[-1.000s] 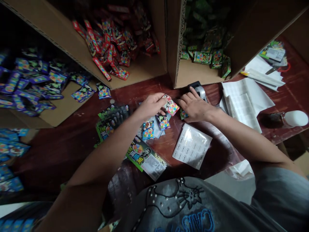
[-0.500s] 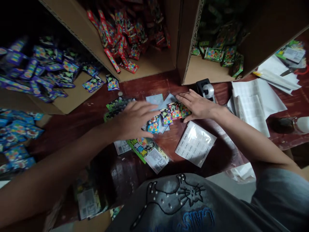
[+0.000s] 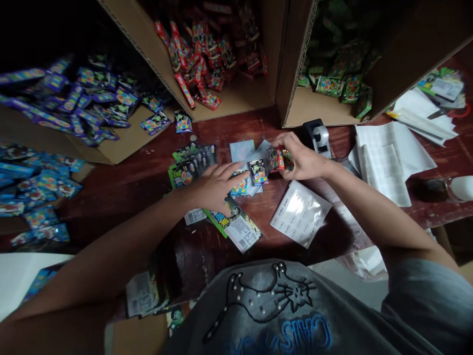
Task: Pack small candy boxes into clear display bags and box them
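My right hand (image 3: 305,160) pinches a small red candy box (image 3: 275,158), which is tipped up on its edge. A green candy box (image 3: 288,159) shows partly under that hand's fingers. My left hand (image 3: 212,190) is open, its fingers stretched over a blue candy box (image 3: 239,186) and partly hiding it; whether they press on it I cannot tell. Between the hands a purple candy box (image 3: 258,172) lies on pale sheets (image 3: 242,150). Printed green-and-black bags (image 3: 181,172) are fanned out beyond my left hand, and more printed bags (image 3: 240,229) lie nearer me.
Cardboard cartons hold purple boxes (image 3: 107,103), red boxes (image 3: 207,59) and green boxes (image 3: 330,85). Blue boxes (image 3: 40,182) are heaped at left. A tape dispenser (image 3: 318,137), a sticker sheet (image 3: 301,214), white papers (image 3: 384,162) and a white-capped bottle (image 3: 460,189) are on the right.
My right hand has gone from lying flat over the red and green boxes to pinching, tilting the red box up. My left hand stays spread near the blue box. The view has shifted slightly.
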A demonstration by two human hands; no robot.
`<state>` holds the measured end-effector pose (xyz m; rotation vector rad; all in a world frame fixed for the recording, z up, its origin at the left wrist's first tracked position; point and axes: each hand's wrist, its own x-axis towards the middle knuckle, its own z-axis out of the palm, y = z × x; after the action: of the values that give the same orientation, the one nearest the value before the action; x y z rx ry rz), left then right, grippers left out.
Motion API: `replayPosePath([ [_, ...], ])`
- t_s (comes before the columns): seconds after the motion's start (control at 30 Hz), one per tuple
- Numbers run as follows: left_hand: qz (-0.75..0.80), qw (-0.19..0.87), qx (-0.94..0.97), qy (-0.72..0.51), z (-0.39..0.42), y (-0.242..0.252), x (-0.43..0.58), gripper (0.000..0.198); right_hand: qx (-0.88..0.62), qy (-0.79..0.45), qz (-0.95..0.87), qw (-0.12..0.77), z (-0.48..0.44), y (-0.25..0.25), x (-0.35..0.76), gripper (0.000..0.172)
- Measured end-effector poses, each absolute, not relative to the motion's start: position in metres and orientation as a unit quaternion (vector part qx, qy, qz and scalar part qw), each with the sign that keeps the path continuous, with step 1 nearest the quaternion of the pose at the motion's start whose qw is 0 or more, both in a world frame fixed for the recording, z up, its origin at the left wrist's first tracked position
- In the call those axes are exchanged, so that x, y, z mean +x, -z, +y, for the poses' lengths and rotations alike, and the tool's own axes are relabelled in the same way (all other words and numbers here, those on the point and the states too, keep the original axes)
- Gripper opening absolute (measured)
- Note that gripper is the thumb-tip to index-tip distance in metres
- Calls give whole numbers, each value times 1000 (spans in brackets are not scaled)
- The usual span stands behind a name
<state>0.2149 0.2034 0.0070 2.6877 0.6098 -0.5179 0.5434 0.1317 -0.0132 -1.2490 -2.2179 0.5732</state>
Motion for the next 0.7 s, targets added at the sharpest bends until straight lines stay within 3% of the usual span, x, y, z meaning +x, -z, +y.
replayPosePath([
  [0.13, 256, 177, 939, 144, 210, 0, 209, 89, -464, -237, -829, 202, 126, 35, 544, 55],
  [0.2, 266, 174, 941, 115, 209, 5, 218, 78, -484, -217, -835, 148, 127, 38, 542, 55],
  [0.33, 301, 162, 937, 76, 198, 7, 230, 80, -487, -186, -844, 125, 131, 33, 530, 100],
  [0.43, 290, 146, 944, 48, 182, -2, 215, 108, -478, -165, -854, 121, 133, 35, 507, 123],
  [0.53, 177, 142, 971, 71, 160, -14, 185, 131, -463, -131, -872, 87, 135, 46, 481, 110],
  [0.6, 110, 150, 977, 104, 144, -18, 170, 120, -446, -104, -886, 66, 136, 54, 467, 94],
  [0.7, 97, 161, 975, 119, 122, -25, 164, 86, -434, -79, -896, 50, 137, 56, 454, 77],
])
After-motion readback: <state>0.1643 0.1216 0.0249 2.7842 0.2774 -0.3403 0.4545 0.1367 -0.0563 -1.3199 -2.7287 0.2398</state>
